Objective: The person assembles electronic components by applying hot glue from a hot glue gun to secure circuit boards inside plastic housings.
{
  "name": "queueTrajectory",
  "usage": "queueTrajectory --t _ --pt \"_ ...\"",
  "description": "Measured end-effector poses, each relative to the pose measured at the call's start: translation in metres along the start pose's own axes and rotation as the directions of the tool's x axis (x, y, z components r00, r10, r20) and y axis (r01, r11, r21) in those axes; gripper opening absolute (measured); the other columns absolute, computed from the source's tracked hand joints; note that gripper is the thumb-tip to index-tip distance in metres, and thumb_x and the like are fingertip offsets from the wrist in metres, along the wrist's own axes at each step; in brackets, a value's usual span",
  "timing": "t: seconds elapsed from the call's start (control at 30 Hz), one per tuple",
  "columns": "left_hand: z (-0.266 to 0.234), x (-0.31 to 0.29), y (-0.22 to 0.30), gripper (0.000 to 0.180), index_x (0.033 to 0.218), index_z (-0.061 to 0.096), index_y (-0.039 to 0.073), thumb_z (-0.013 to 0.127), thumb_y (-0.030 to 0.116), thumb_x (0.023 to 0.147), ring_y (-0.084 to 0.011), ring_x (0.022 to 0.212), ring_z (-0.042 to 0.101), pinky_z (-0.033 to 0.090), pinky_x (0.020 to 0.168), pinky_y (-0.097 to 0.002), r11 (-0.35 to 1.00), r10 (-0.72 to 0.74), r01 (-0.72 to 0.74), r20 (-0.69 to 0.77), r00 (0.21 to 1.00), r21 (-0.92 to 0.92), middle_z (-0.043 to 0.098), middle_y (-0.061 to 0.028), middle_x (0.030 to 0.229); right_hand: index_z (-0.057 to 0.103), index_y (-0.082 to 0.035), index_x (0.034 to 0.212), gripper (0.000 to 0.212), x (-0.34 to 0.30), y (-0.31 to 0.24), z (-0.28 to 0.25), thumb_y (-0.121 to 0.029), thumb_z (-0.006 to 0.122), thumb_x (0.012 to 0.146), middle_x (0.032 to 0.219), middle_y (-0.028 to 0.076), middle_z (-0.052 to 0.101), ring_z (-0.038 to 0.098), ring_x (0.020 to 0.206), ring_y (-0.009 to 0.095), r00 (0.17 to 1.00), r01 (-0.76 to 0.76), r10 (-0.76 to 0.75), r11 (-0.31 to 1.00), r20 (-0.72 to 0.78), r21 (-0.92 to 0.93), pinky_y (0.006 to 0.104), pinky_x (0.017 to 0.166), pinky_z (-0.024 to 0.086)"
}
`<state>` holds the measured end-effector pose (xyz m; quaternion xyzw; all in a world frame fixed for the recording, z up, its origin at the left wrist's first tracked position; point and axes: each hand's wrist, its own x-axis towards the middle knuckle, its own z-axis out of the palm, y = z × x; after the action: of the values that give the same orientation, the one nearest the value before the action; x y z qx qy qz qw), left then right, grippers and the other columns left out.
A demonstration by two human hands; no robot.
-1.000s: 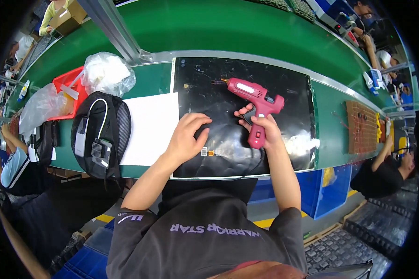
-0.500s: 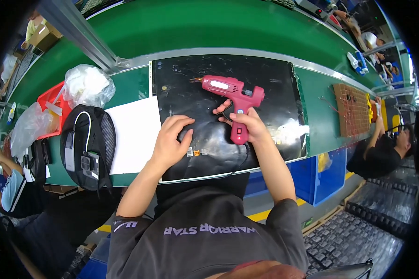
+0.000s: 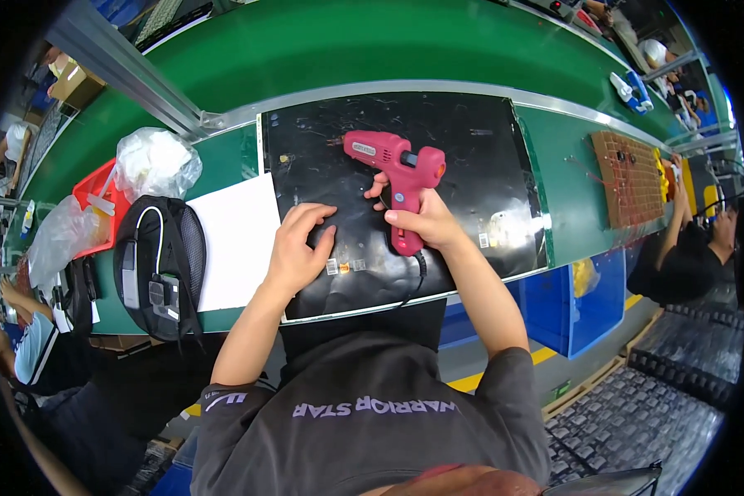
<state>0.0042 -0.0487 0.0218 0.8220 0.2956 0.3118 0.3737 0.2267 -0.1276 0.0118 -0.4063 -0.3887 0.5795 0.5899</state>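
A dark pink hot glue gun [image 3: 404, 198] is in my right hand [image 3: 434, 221], which wraps round its grip. Its nozzle points to the far left, above a black mat [image 3: 471, 182]. From the bottom of the grip a dark cord runs down to the near edge. My left hand [image 3: 299, 252] lies on the left part of the mat, fingers loosely bent and the thumb apart, with nothing in it. Small stickers [image 3: 345, 266] sit on the mat just beside that hand.
Left of the mat are white paper [image 3: 238, 244], a black backpack [image 3: 186, 240] with a cable, a red bin [image 3: 99, 236] and plastic bags [image 3: 153, 164]. To the right stand a brown gridded board [image 3: 628, 182] and a blue crate [image 3: 587, 306] below the table. Co-workers sit at both sides.
My right hand has moved slightly left with the glue gun, which is turned a little. The left hand stays nearly in place on the mat.
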Motion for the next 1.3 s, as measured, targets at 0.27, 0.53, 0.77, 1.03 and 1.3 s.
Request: queueTrajectory --t 0.27,0.53,0.77,1.03,1.3 --pt "0.003 0.004 0.004 0.025 0.1 0.062 -0.001 0.065 -0.003 0.075 -0.0252 0.081 0.06 0.049 0.074 -0.0314 0.999 0.011 -0.012 0.017 1.0 0.051 0.062 -0.013 0.096 0.048 -0.002 0.127 0.06 -0.005 0.0 0.007 -0.008 0.075 0.073 0.117 0.008 0.055 0.052 0.109 0.015 0.966 0.242 -0.26 0.91 -0.007 -0.336 0.0324 0.093 0.042" --pt "0.007 0.004 0.003 0.024 0.1 0.062 0.0 0.065 -0.002 0.076 -0.0239 0.08 0.06 0.048 0.074 -0.0307 0.996 0.006 -0.01 0.04 0.999 0.093 0.062 -0.0124 0.094 0.056 -0.002 0.107 0.042 -0.006 -0.008 0.01 -0.013 0.077 0.072 0.119 0.013 0.056 0.054 0.107 0.017 0.966 0.201 -0.251 0.885 -0.068 -0.419 0.0332 0.091 0.042" --pt "0.007 0.004 0.005 0.024 0.1 0.062 0.0 0.065 -0.002 0.076 -0.0235 0.08 0.06 0.049 0.074 -0.0305 0.995 -0.001 -0.002 0.034 0.999 0.099 0.063 -0.0122 0.095 0.056 -0.002 0.108 0.042 -0.007 -0.007 0.009 -0.012 0.076 0.072 0.119 0.013 0.056 0.053 0.109 0.018 0.967 0.193 -0.244 0.886 -0.07 -0.421 0.0334 0.092 0.042" --pt "0.003 0.003 0.003 0.025 0.1 0.062 -0.001 0.065 -0.002 0.076 -0.0241 0.081 0.062 0.05 0.074 -0.0311 0.998 -0.01 0.007 0.046 0.999 0.061 0.062 -0.0132 0.097 0.055 -0.003 0.115 0.047 -0.003 -0.003 0.007 -0.009 0.074 0.073 0.117 0.009 0.056 0.052 0.113 0.018 0.968 0.196 -0.244 0.883 -0.062 -0.426 0.0327 0.093 0.041" --pt "0.003 0.001 -0.01 0.024 0.1 0.062 0.004 0.065 0.011 0.077 -0.0326 0.094 0.058 0.045 0.083 -0.0407 0.985 0.117 -0.12 0.037 0.992 0.12 0.061 -0.0127 0.099 0.049 -0.002 0.127 0.054 -0.002 0.001 -0.002 -0.006 0.069 0.077 0.119 0.008 0.056 0.05 0.117 0.019 0.983 0.136 -0.166 0.946 -0.081 -0.296 0.0339 0.098 0.038"
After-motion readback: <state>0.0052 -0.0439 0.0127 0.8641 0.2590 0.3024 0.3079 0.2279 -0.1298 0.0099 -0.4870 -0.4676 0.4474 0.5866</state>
